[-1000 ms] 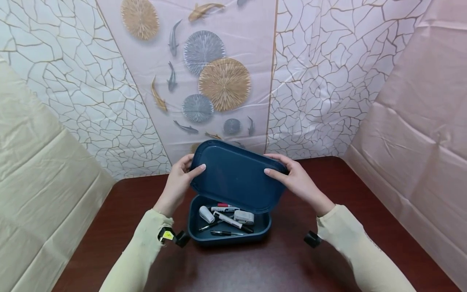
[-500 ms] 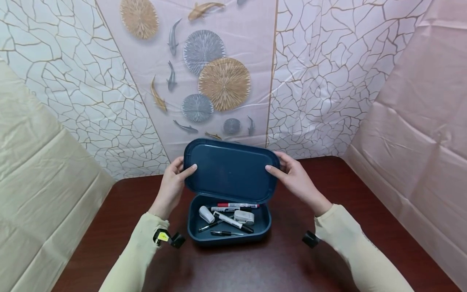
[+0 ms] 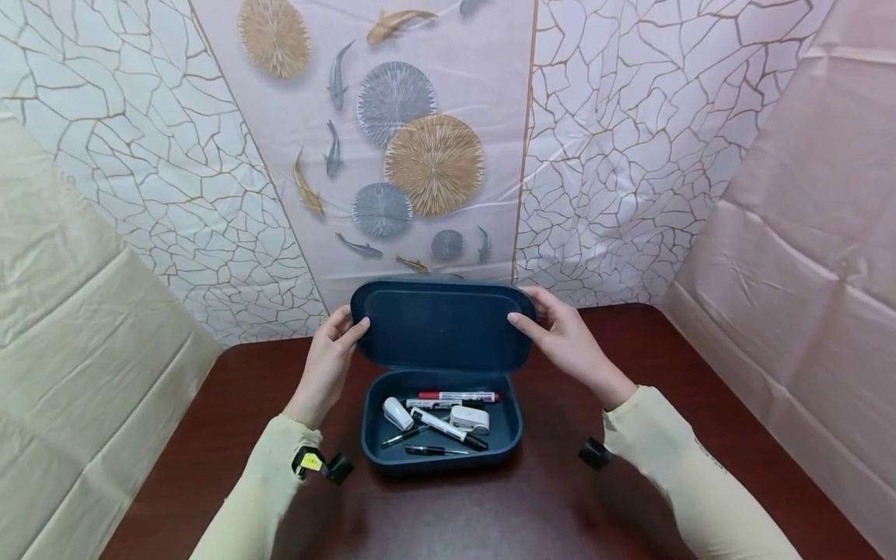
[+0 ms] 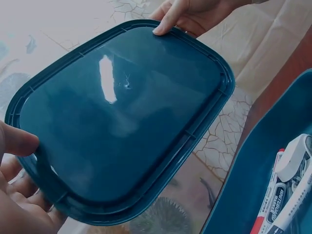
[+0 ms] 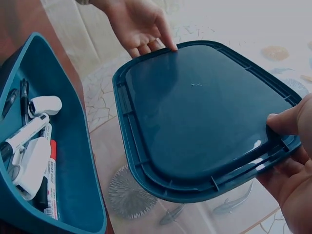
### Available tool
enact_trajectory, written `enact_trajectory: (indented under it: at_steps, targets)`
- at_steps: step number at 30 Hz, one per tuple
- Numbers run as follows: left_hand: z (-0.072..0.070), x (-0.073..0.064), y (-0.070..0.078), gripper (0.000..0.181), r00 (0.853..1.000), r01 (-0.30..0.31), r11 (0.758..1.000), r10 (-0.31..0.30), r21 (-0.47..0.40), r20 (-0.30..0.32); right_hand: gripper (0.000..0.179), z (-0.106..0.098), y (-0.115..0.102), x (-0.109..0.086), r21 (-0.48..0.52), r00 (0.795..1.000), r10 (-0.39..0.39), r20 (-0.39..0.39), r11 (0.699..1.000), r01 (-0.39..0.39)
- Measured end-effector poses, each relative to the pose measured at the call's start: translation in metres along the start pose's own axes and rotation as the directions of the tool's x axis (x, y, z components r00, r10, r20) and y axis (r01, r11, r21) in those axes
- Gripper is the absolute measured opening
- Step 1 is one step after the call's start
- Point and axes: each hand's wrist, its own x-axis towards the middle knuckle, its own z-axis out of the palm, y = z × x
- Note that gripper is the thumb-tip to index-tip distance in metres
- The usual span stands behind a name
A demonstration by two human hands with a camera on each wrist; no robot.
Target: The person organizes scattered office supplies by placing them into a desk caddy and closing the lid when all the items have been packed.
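Observation:
A dark blue lid [image 3: 441, 330] is held up behind the box, its ridged underside facing me. My left hand [image 3: 327, 354] grips its left end, thumb on the underside and fingers behind. At the other end my right hand [image 3: 570, 342] pinches it the same way. Below the lid stands the matching box [image 3: 448, 464], uncovered. Inside lie a red-capped marker [image 3: 458, 397], black-capped white markers [image 3: 448, 428], black pens [image 3: 435, 451] and two white rounded objects, one on the left [image 3: 397, 414] and one on the right [image 3: 470, 419], whose kind I cannot tell.
The box stands on a dark red-brown table [image 3: 238, 435]. Behind the table hangs a patterned cloth [image 3: 434, 163] with fish and round motifs. Plain beige cloth [image 3: 791, 257] closes off the sides. A small black wrist camera [image 3: 595, 453] is near the right sleeve.
The lid has moved left and levelled out from a slant, then tipped so its underside looks narrower. More of the box and the red marker shows. Both hands have kept their hold.

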Motion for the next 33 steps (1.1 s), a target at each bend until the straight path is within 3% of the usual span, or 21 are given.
enact_trajectory:
  at_steps: [12,16,23,33]
  targets:
    - [-0.015,-0.003,0.000,0.050,1.000,0.000,1.000,0.000,0.013,0.024,0.028,-0.005,-0.002,0.000,0.020,0.999,-0.047,0.014,0.999,0.046]
    - [-0.020,-0.002,-0.002,0.060,0.994,0.081,0.994,-0.086,0.070,0.066,0.025,-0.007,-0.003,-0.002,0.000,0.998,-0.058,0.010,0.998,0.058]
    - [-0.026,-0.001,-0.008,0.077,0.964,0.232,0.963,-0.246,0.138,0.098,0.023,-0.008,-0.002,-0.004,-0.052,0.996,-0.084,-0.012,0.995,0.083]
    - [-0.030,-0.003,-0.010,0.078,0.947,0.288,0.943,-0.307,0.167,0.099,0.015,-0.007,-0.006,-0.004,-0.073,0.977,-0.210,-0.025,0.975,0.208]
